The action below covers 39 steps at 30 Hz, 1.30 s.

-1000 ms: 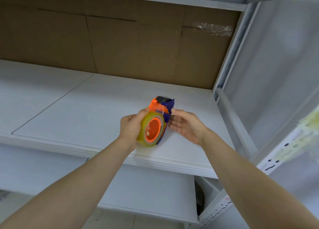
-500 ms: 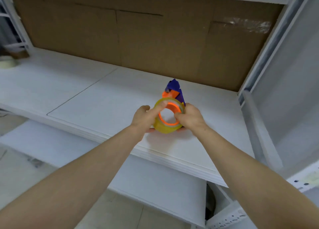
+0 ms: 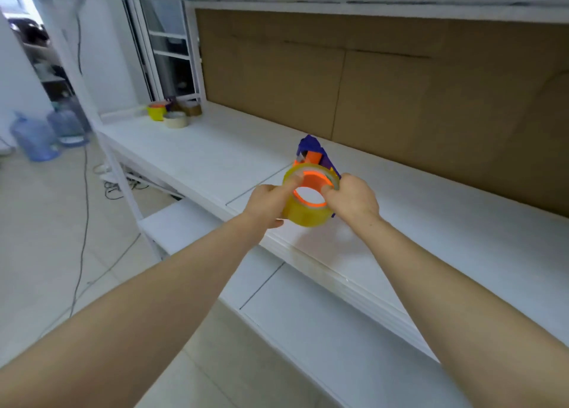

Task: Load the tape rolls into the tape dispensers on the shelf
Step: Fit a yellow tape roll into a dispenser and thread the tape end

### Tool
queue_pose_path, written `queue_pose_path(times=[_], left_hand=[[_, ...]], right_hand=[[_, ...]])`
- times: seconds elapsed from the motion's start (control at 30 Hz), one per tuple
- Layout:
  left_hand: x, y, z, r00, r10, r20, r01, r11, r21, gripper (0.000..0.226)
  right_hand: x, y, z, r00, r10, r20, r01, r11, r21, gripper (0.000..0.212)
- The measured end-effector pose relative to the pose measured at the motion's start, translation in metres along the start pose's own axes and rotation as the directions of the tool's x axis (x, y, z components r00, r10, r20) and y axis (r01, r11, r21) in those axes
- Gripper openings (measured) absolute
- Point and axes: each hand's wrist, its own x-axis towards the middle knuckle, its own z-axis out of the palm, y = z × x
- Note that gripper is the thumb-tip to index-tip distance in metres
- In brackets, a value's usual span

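Note:
A yellowish clear tape roll (image 3: 308,213) sits around the orange hub of an orange and purple tape dispenser (image 3: 311,152), held just above the white shelf (image 3: 431,235). My left hand (image 3: 267,205) grips the roll's left side, thumb on its top rim. My right hand (image 3: 353,199) holds the right side, fingers on the roll's rim and the dispenser body behind. At the shelf's far left end lie another dispenser with a yellow roll (image 3: 157,112), a pale tape roll (image 3: 175,119) and a brown roll (image 3: 192,109).
Brown cardboard (image 3: 385,93) backs the shelf. A lower white shelf (image 3: 323,321) juts out beneath my arms. A white upright post (image 3: 92,99) stands at the left. Water jugs (image 3: 34,136) and cables (image 3: 83,223) are on the tiled floor at left.
My view has swung left, bringing the shelf's left end and the floor into sight. Both hands closed on the roll and dispenser, which turned from side-on to hub facing up.

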Motion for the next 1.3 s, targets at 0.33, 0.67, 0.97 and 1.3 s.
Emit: queue_pose_path(times=[0.33, 0.67, 0.97, 1.3], left_hand=[[0.074, -0.003, -0.230, 0.969, 0.017, -0.246, -0.007, 0.999, 0.043, 0.061], [0.153, -0.011, -0.335, 0.956, 0.013, -0.293, 0.003, 0.998, 0.056, 0.049], [0.283, 0.022, -0.404, 0.957, 0.031, -0.289, 0.011, 0.990, 0.144, 0.046], [0.414, 0.055, -0.444, 0.971, 0.052, -0.233, 0.010, 0.967, 0.254, 0.039]], right_hand=[[0.038, -0.178, 0.097, 0.988, -0.087, 0.127, 0.062, 0.980, 0.189, 0.023], [0.104, -0.277, 0.177, 0.972, -0.122, 0.203, 0.076, 0.972, 0.223, 0.018], [0.228, -0.339, 0.240, 0.991, -0.037, 0.130, 0.006, 0.972, 0.235, 0.030], [0.333, -0.376, 0.273, 0.996, 0.052, 0.069, -0.063, 0.982, 0.179, 0.022]])
